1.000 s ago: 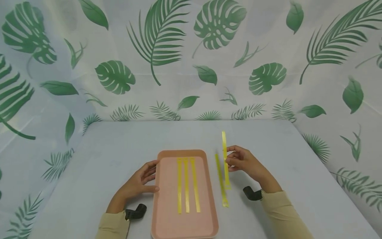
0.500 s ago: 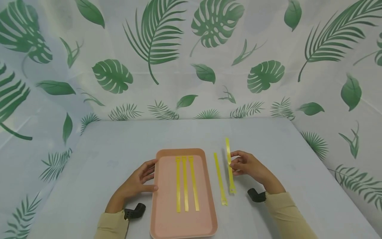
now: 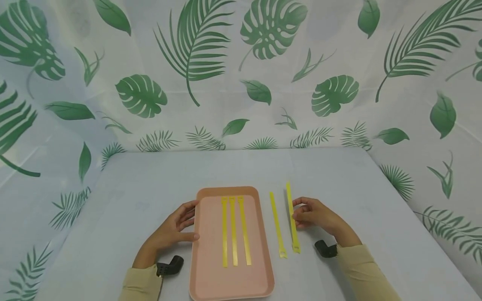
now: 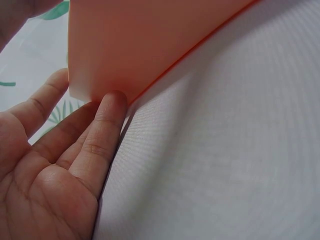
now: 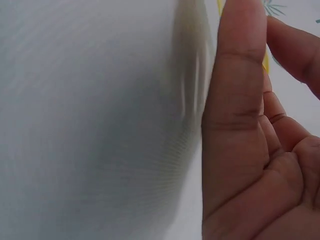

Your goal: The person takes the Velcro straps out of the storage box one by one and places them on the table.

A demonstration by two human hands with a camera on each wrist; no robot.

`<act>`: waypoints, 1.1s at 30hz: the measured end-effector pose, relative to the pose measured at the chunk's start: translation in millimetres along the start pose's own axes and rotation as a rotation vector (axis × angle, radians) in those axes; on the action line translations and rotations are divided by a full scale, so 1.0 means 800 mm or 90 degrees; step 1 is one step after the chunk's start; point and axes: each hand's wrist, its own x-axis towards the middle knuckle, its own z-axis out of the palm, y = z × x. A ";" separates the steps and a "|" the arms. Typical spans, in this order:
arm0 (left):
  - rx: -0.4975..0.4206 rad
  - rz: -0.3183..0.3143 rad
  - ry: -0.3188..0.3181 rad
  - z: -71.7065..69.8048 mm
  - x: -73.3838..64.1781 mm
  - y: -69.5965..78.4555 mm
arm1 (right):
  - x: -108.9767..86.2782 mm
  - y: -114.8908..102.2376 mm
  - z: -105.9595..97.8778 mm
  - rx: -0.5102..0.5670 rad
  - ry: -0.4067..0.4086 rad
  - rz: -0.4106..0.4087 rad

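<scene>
My right hand (image 3: pixel 318 216) pinches a flat yellow cable tie (image 3: pixel 289 200) between thumb and fingers, its slotted head pointing toward me. Just left of it, a second yellow cable tie (image 3: pixel 277 225) lies on the table. The left hand (image 3: pixel 174 225) rests against the left side of a pink tray (image 3: pixel 211 278), its fingers fairly straight. In the left wrist view, fingertips (image 4: pixel 112 107) touch the tray's wall (image 4: pixel 120 45). Three yellow cable ties (image 3: pixel 234 234) lie side by side in the tray, slotted heads at the far end. Only a yellow sliver (image 5: pixel 266 62) shows in the right wrist view.
A pale cloth covers the table (image 3: pixel 150 175). Behind it hangs a white curtain (image 3: pixel 226 113) printed with green leaves. Black wrist-worn devices (image 3: pixel 171 266) sit at both sleeve cuffs.
My right hand has lowered the held cable tie toward the table, moving right and nearer to me, beside the loose one. The left hand stays at the tray.
</scene>
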 end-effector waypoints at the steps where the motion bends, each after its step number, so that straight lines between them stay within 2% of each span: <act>1: 0.000 0.000 0.001 0.000 0.000 0.000 | 0.000 0.001 0.000 -0.001 -0.004 0.000; 10: 0.000 -0.005 0.005 -0.002 -0.001 0.001 | 0.000 0.004 0.005 -0.014 -0.012 0.016; 20: -0.004 -0.026 0.012 -0.001 -0.002 0.001 | -0.002 -0.004 0.018 -0.079 0.051 0.043; 25: -0.005 -0.030 0.011 0.000 -0.001 0.001 | -0.003 -0.007 0.024 -0.143 0.101 0.065; 28: -0.002 -0.026 0.008 0.000 -0.001 0.001 | -0.004 -0.006 0.024 -0.166 0.115 0.070; 33: -0.004 -0.018 0.002 0.000 -0.001 0.001 | -0.006 -0.005 0.019 -0.159 0.107 0.054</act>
